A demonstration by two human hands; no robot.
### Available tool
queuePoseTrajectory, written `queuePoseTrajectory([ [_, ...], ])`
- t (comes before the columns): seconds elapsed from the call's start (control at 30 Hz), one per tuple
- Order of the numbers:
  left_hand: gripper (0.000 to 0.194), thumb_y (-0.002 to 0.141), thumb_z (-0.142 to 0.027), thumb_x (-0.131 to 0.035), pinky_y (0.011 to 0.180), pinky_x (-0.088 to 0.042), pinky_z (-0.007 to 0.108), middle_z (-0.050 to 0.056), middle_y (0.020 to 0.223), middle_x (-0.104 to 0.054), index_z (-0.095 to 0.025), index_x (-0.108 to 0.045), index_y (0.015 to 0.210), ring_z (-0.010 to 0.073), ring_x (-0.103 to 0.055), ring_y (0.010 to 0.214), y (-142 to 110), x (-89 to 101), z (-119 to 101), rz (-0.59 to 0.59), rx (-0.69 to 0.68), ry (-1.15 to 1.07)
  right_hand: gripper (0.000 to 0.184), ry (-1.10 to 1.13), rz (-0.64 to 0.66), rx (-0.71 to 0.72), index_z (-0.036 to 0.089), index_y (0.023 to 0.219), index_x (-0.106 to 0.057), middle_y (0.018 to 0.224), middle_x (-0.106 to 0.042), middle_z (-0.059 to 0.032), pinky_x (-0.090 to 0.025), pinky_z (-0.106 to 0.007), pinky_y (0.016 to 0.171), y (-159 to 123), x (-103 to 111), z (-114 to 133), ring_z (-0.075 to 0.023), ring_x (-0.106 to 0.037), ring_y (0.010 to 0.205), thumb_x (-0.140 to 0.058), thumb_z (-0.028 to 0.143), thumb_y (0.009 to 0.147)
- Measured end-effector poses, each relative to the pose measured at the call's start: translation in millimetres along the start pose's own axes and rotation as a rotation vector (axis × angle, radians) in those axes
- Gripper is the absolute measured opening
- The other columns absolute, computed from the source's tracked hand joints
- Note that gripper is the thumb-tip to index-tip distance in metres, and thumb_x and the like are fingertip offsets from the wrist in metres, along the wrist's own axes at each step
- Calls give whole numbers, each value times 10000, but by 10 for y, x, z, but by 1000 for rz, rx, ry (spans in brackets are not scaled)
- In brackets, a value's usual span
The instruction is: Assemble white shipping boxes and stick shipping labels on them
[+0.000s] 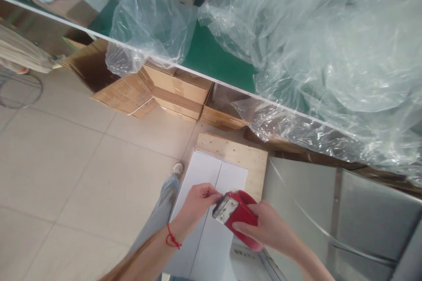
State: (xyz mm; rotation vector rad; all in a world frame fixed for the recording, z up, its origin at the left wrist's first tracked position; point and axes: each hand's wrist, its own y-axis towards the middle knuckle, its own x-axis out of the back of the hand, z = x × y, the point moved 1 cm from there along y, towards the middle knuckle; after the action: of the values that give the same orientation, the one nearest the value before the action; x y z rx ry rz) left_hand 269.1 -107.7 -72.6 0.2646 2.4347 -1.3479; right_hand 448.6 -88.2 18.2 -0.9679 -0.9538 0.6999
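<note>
My right hand [270,228] is wrapped round a red tape dispenser [243,219], whose metal front end points to the left. Close against that front end, my left hand [196,204] has its fingertips pinched together; whatever lies between them is too small to make out. Both hands are above a white carton [202,175], with a seam running lengthwise between its top flaps. Under the carton's far end shows a pale wooden board [249,153].
Crumpled clear plastic bags [329,39] cover much of a green-topped table [214,52] and hang over its edge. Brown cardboard boxes [180,88] stand beneath it. At right are large grey strapped panels [303,197]. Tiled floor [72,149] lies at left.
</note>
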Motion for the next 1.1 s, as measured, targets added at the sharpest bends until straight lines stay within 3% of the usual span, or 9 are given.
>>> queuePoseTrajectory([
  [0.1, 216, 689, -367, -687, 636, -398, 280, -14, 592, -609, -195, -610, 584, 149, -544, 633, -6, 59, -69, -87, -82, 65, 281, -25, 30, 5, 217, 611, -615, 660, -685, -21, -376, -265, 572, 65, 102, 25, -185, -612, 633, -649, 454, 756],
  [0.17, 224, 716, -383, -676, 671, -414, 285, -12, 614, -627, -198, -621, 603, 154, -558, 662, 10, 262, -158, -160, -146, 78, 304, -72, 48, -6, 217, 606, -615, 666, -704, -33, -381, -268, 561, 94, 193, -63, -195, -628, 634, -651, 478, 758],
  [0.23, 247, 708, -413, -693, 676, -408, 282, -19, 609, -620, -197, -619, 614, 145, -545, 653, 56, 640, -263, -251, -189, 45, 321, -115, 52, -63, 214, 610, -624, 679, -722, -53, -390, -275, 549, 102, 295, -257, -209, -650, 628, -648, 499, 756],
  [0.4, 332, 571, -452, -806, 680, -384, 272, -20, 609, -619, -180, -624, 634, 136, -530, 662, 235, 1928, -449, -490, -213, 59, 405, -101, 55, -265, 199, 698, -696, 736, -757, -119, -447, -300, 554, 52, 503, -909, -264, -697, 659, -628, 597, 729],
  [0.5, 370, 543, -445, -828, 685, -362, 266, -25, 614, -611, -164, -611, 646, 124, -520, 671, 323, 2414, -446, -516, -194, 82, 480, -100, 61, -327, 191, 704, -707, 730, -758, -141, -457, -314, 553, 53, 539, -1135, -294, -707, 682, -612, 661, 702],
  [0.6, 369, 559, -432, -824, 694, -359, 272, -16, 623, -615, -151, -605, 653, 121, -520, 675, 389, 2572, -382, -489, -175, 76, 519, -38, 66, -348, 188, 710, -715, 688, -752, -131, -460, -317, 542, 113, 521, -1199, -297, -704, 659, -631, 698, 666],
  [0.93, 313, 662, -386, -799, 722, -366, 259, -24, 662, -615, -147, -602, 699, 116, -519, 703, 398, 2662, -278, -509, -198, 18, 534, -4, 101, -341, 176, 730, -711, 685, -751, -129, -470, -313, 542, 326, 564, -1188, -289, -708, 645, -636, 702, 683],
  [1.1, 332, 612, -400, -823, 731, -387, 272, -14, 659, -633, -147, -625, 696, 126, -536, 701, 490, 2694, -220, -517, -214, 4, 566, 4, 78, -351, 176, 671, -701, 659, -742, -135, -473, -319, 530, 424, 566, -1184, -293, -700, 623, -666, 740, 632],
])
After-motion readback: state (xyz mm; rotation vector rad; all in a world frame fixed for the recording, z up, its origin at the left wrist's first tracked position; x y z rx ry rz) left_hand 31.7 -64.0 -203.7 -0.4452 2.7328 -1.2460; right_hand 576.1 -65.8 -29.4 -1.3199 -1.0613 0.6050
